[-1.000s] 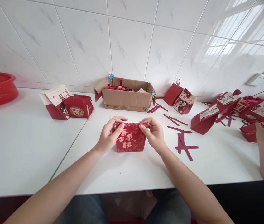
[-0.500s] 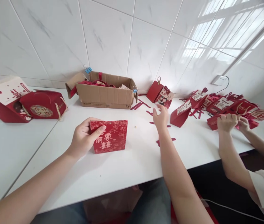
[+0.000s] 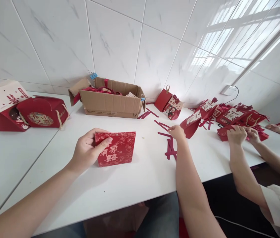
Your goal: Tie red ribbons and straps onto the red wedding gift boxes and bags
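Note:
My left hand (image 3: pixel 88 149) is closed on a red gift box (image 3: pixel 120 148), thumb across its printed front and fingers behind it. The box looks flattish, with pale lettering, a floral pattern and a small hole near its top edge. It is held upright just over the white table. Off to the right, my right hand (image 3: pixel 178 133) reaches down with fingers pinched at the end of a thin dark red strip (image 3: pixel 164 125); the fingertips are partly hidden. More dark red strips (image 3: pixel 170 148) lie loose around that hand, some crossing each other.
An open cardboard box (image 3: pixel 112 107) with red items stands by the tiled wall. Finished-looking boxes (image 3: pixel 47 112) sit at left, others (image 3: pixel 172 107) at the back. Close on my right, a co-worker's hands (image 3: pixel 237 135) work at a red box; another person's hand (image 3: pixel 273 128) shows beyond.
My right hand has come down and slightly right, from open above the strips to pinched at the table. My left hand still holds the red gift box in nearly the same place.

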Tool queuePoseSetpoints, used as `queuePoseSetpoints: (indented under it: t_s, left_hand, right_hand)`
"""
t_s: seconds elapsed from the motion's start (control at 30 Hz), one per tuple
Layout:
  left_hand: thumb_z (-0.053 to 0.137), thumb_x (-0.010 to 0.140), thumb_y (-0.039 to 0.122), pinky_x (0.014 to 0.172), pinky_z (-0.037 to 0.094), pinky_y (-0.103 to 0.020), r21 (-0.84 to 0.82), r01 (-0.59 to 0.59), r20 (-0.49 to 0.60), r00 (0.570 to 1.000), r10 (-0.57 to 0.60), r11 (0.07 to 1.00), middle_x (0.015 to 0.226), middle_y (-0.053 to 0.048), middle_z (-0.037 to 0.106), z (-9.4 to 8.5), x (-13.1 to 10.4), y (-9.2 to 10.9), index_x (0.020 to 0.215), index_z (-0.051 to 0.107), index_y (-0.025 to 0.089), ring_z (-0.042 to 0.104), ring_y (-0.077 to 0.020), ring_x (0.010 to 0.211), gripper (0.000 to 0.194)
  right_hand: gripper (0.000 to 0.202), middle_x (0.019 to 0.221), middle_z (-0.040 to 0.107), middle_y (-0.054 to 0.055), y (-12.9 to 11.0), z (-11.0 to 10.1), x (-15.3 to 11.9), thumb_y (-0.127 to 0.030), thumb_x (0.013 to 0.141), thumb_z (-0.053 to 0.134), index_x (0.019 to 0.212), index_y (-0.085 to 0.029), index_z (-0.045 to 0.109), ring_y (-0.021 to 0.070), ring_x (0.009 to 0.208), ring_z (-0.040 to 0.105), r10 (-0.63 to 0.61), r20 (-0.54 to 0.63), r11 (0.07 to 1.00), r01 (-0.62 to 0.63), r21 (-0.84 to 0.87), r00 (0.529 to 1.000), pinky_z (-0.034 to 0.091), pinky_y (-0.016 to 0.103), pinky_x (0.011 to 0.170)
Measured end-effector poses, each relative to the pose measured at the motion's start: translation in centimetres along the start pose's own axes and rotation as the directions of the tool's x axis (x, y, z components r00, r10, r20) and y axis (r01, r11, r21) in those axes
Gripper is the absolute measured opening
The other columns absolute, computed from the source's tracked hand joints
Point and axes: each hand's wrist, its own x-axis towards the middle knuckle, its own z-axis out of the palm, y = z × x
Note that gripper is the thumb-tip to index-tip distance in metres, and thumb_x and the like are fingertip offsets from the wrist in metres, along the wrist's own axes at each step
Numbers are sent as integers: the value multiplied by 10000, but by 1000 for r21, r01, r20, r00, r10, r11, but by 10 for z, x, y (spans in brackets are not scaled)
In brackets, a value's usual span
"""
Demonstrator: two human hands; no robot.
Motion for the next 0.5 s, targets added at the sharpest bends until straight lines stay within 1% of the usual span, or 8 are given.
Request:
queuePoseSetpoints:
  t_s: [0.1,0.17,0.27,0.33,0.4,0.43,0.5]
  left_hand:
    - [734,704,374,565,528,-241,-6,16,2,1000,-16,1000,733,1,653,1,0,1,814,623,202,606,-153,651,232]
    - [733,704,377,572,530,-247,-1,15,0,1000,-15,1000,738,-3,654,1,0,2,814,622,200,609,-156,657,236]
    - [734,704,373,586,530,-251,5,7,-5,1000,-7,1000,748,-3,660,1,1,1,819,623,202,609,-158,666,234]
    - [735,705,369,597,531,-253,7,2,-13,1000,-2,1000,760,-1,666,1,1,0,824,624,204,610,-158,675,231]
    - [734,706,365,607,532,-256,8,-8,-19,1000,9,1000,770,-2,670,0,1,-1,824,621,202,610,-159,682,231]
    - [733,707,364,610,532,-258,9,-10,-21,1000,10,1000,774,-3,671,0,1,-1,824,618,199,610,-160,686,232]
    - [732,708,364,607,532,-260,6,-5,-18,1000,5,1000,772,-7,670,0,1,-1,824,614,193,610,-162,686,238]
  right_hand:
    - [113,843,698,101,9,-3,-5,-145,723,585,745,-161,695,172,648,631,-53,0,998,53,18,999,485,295,613]
    - [117,860,701,97,8,0,-9,-169,723,603,782,-162,705,172,670,638,-96,3,995,95,29,995,486,286,624]
    - [162,966,697,86,-5,15,-14,-231,731,629,863,-193,715,205,816,649,-155,4,988,155,27,988,486,303,699]
    - [239,1130,652,91,-15,29,-16,-257,819,531,990,-217,693,230,997,611,-185,-35,983,186,7,982,457,348,823]
    - [325,1235,600,105,-23,41,-17,-231,873,437,1131,-222,636,254,1151,529,-201,-75,980,200,-21,977,382,411,939]
    - [343,1243,596,113,-25,46,-17,-216,878,425,1162,-216,617,265,1183,504,-204,-82,979,202,-34,976,346,439,969]
    - [334,1191,626,124,-27,51,-16,-193,866,446,1147,-196,627,277,1173,509,-208,-71,977,204,-54,976,307,463,986]
